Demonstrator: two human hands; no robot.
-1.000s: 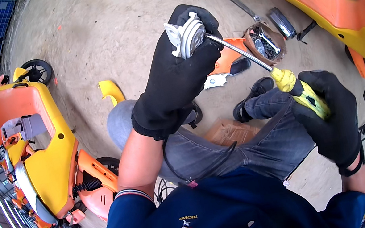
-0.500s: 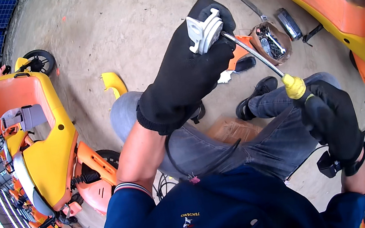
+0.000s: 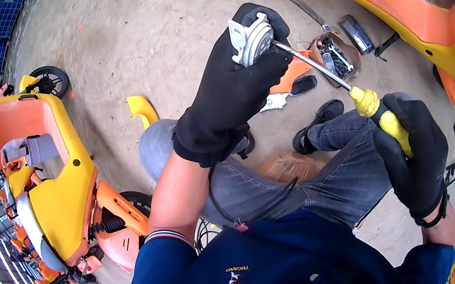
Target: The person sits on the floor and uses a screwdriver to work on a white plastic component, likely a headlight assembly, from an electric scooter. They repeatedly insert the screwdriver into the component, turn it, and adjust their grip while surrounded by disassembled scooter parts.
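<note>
I have the left hand [image 3: 232, 76] curling its fingers around the grey ridged part [image 3: 253, 39], raised above the floor [image 3: 124, 51]; the right hand's [image 3: 421, 150] fingers clasp the yellow-handled screwdriver [image 3: 365, 100], aimed at it (whether its tip touches, I can't tell).

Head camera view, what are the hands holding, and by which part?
Left black-gloved hand: a pale grey ridged part, gripped around its sides, exact contact hidden. Right black-gloved hand: a metal-shafted screwdriver, held by its yellow-and-black handle.
</note>
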